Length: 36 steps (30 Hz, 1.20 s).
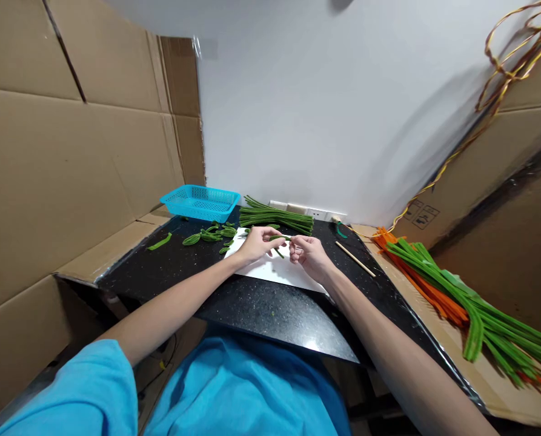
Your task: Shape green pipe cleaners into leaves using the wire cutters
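Between my two hands, just above a white sheet (288, 272), is a dark green pipe cleaner (279, 238), partly bent, with one end hanging down. My left hand (260, 243) pinches it from the left between thumb and fingers. From the right, the fingertips of my right hand (307, 251) close on its other end. Left of the sheet lie several looped green pipe-cleaner pieces (206, 235). Behind my hands a thick bundle of dark green pipe cleaners (274, 217) rests on the black table. My fingers hide part of the held piece.
A blue plastic basket (202, 203) stands at the back left. To the right lies a thin wooden stick (355, 259). Bright green pipe cleaners (452, 284) and orange ones (434, 297) lie on cardboard at the right. Cardboard walls (92, 157) flank the black table (270, 312).
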Each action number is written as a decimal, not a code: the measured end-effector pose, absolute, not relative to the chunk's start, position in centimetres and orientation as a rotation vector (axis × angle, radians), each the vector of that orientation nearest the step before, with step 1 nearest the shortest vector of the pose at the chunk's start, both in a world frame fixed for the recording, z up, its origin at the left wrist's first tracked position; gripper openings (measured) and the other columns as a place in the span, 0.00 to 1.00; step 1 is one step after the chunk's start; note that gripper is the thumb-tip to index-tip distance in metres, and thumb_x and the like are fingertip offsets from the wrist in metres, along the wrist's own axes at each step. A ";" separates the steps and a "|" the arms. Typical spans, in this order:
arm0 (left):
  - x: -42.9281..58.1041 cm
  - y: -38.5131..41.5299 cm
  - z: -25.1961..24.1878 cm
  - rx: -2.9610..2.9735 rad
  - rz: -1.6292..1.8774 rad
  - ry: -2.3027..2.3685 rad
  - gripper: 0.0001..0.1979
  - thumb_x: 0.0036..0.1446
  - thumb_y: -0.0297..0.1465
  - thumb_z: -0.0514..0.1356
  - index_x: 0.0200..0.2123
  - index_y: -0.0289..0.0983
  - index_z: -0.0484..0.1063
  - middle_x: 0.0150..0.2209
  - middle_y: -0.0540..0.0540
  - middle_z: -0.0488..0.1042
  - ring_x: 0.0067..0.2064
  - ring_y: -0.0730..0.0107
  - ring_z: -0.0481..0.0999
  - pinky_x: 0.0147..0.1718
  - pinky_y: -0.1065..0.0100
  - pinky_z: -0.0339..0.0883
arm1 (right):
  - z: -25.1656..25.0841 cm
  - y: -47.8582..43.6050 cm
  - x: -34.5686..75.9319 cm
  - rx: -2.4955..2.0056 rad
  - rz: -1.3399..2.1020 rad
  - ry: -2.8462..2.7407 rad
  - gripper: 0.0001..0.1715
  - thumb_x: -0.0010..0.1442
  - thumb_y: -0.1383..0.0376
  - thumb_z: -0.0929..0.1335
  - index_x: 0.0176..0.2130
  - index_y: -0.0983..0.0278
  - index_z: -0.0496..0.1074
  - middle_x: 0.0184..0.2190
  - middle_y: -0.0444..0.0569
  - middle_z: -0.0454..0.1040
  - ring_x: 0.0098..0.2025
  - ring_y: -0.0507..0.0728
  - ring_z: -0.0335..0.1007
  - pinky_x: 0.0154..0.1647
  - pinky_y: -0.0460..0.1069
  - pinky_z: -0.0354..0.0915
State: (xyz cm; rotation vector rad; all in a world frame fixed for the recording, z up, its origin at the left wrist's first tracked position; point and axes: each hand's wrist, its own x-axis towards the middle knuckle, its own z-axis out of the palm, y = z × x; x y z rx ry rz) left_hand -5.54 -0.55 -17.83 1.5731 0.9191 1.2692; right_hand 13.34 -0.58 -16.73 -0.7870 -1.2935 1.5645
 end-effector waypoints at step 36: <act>-6.2 -1.1 -16.6 1.479 1.218 1.040 0.07 0.58 0.31 0.65 0.30 0.33 0.76 0.21 0.50 0.72 0.20 0.73 0.71 0.17 0.73 0.63 | -17.8 -1.2 13.9 -0.897 0.217 -2.170 0.14 0.69 0.58 0.68 0.52 0.59 0.75 0.36 0.47 0.82 0.26 0.54 0.72 0.32 0.49 0.66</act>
